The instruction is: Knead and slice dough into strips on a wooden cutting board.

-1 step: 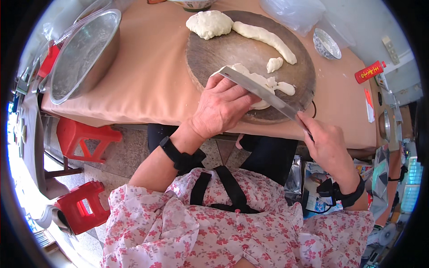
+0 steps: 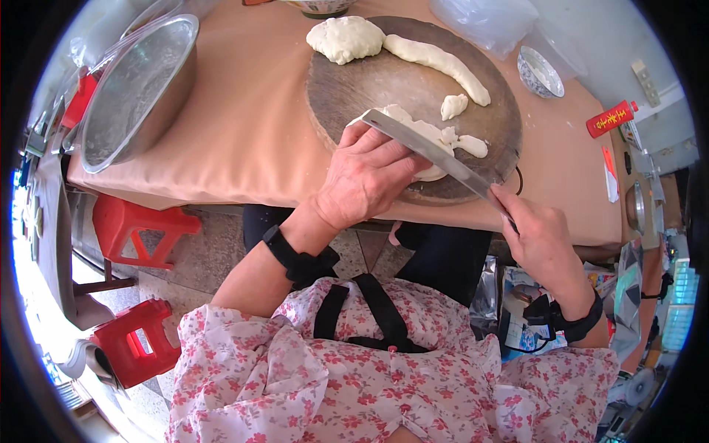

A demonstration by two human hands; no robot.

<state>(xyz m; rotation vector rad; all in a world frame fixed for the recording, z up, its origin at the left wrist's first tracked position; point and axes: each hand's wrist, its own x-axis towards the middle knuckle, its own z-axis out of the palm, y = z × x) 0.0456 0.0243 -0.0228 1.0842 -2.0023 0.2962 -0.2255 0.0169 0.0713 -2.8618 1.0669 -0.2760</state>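
Note:
My right hand (image 2: 533, 232) grips the handle of a long-bladed knife (image 2: 450, 159), whose steel blade lies diagonally over dough (image 2: 402, 117) on a round wooden board (image 2: 347, 92). My left hand (image 2: 365, 173) has its fingers curled and closed on that dough, right against the blade near its far end. Small dough pieces (image 2: 470, 146) lie by the blade, and another small lump (image 2: 453, 107) sits a little farther back. A long dough roll (image 2: 436, 63) and a bigger dough mound (image 2: 345, 40) rest on the board's far part.
A peach-covered table (image 2: 236, 148) holds a large steel basin (image 2: 133, 96) at left, a patterned bowl (image 2: 539, 72) and a plastic bag (image 2: 480, 22) at the back right. A red container (image 2: 611, 118) is at far right. Red plastic stools (image 2: 155, 229) stand on the floor at lower left.

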